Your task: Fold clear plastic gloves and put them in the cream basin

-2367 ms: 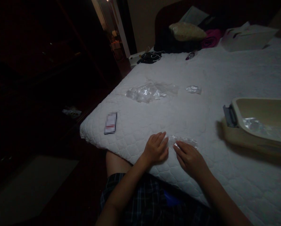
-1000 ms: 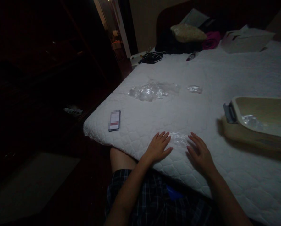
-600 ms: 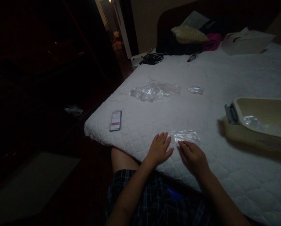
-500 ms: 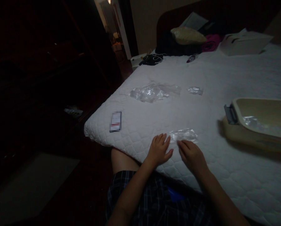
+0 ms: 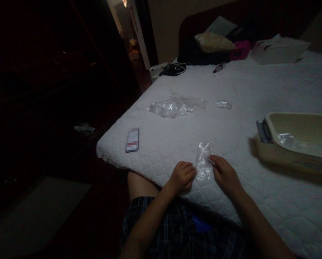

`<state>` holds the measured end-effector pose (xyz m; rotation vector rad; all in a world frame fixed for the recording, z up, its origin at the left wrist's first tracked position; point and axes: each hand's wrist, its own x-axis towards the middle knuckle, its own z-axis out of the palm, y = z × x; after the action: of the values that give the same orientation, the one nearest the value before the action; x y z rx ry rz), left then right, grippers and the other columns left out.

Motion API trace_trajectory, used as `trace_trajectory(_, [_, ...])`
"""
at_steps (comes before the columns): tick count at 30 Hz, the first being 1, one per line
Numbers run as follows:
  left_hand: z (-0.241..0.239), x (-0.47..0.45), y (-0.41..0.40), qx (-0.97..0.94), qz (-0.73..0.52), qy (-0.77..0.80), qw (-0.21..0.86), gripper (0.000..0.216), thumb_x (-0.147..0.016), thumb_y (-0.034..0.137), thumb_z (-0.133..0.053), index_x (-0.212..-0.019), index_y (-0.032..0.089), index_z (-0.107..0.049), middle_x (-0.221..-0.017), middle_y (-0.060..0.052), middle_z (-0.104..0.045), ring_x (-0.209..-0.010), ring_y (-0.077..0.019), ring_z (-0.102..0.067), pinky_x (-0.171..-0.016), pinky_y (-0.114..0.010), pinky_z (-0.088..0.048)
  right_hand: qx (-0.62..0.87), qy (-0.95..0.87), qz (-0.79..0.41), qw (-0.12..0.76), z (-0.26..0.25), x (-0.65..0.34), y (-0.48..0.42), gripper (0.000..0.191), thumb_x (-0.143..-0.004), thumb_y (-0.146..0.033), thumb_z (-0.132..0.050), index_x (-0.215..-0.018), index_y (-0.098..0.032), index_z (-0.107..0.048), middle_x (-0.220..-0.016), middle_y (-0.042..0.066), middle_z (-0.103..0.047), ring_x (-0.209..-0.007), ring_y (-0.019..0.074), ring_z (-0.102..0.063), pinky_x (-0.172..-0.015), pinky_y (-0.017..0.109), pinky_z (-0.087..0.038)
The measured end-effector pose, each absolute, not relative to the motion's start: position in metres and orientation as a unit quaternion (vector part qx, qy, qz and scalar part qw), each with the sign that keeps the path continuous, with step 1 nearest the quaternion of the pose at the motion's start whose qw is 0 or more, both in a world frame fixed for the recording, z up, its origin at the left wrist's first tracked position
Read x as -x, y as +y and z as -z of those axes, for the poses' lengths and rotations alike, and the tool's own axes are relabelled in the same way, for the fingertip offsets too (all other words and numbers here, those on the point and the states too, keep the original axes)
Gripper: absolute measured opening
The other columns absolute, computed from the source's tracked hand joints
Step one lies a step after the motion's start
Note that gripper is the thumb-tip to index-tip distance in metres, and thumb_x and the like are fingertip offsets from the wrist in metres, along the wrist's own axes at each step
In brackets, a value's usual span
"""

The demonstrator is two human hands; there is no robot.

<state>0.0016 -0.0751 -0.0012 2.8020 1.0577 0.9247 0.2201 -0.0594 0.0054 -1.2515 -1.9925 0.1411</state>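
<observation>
A small clear plastic bag (image 5: 203, 159) lies on the white quilted mattress (image 5: 231, 90), turned lengthwise away from me. My left hand (image 5: 183, 176) rests on the mattress with fingers curled, pinching the bag's near left edge. My right hand (image 5: 223, 172) has its fingertips on the bag's right edge, fingers bent. The room is dim, so the exact grip is hard to make out.
A pile of clear plastic bags (image 5: 174, 106) and one small loose bag (image 5: 223, 104) lie further up the mattress. A phone-like card (image 5: 132, 140) sits near the left corner. A beige tub (image 5: 296, 144) holding plastic stands at right. Clothes and a white box (image 5: 280, 50) lie by the headboard.
The bag lay flat and crosswise under my spread hands; now it is turned lengthwise. My left hand has curled shut on its edge and my right hand has shifted to its right side.
</observation>
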Motion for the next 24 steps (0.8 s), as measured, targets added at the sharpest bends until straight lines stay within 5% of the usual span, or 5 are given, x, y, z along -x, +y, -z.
trace_trajectory(5, [-0.007, -0.007, -0.074, -0.877, -0.344, 0.335, -0.021, 0.022, -0.085, 0.020, -0.042, -0.095, 0.016, -0.062, -0.093, -0.010, -0.066, -0.088, -0.0185, -0.059, -0.073, -0.034, -0.049, 0.471, -0.792, -0.083, 0.379, -0.002, -0.232, -0.050, 0.035, -0.079, -0.010, -0.043, -0.109, -0.019, -0.059, -0.110, 0.009, -0.064, -0.103, 0.0214, -0.058, -0.087, 0.043, -0.049])
trace_trajectory(10, [-0.018, -0.011, -0.048, -0.871, -0.324, 0.367, -0.036, 0.023, -0.090, 0.022, -0.044, -0.107, 0.017, -0.059, -0.109, -0.010, -0.063, -0.105, -0.0193, -0.056, -0.084, -0.037, -0.048, 0.462, -0.786, -0.083, 0.403, 0.000, -0.233, -0.051, 0.029, -0.083, -0.013, -0.044, -0.106, -0.019, -0.060, -0.110, 0.009, -0.064, -0.102, 0.0209, -0.059, -0.088, 0.043, -0.049])
trace_trajectory(24, [-0.006, -0.017, -0.025, -0.849, -0.363, 0.349, 0.159, 0.021, -0.086, 0.025, -0.052, -0.102, 0.016, -0.062, -0.098, -0.006, -0.068, -0.102, -0.0169, -0.058, -0.090, -0.035, -0.047, 0.499, -0.782, -0.132, 0.348, 0.000, -0.233, -0.060, 0.023, -0.083, -0.022, -0.048, -0.102, -0.020, -0.061, -0.099, 0.008, -0.066, -0.092, 0.0220, -0.061, -0.082, 0.041, -0.049])
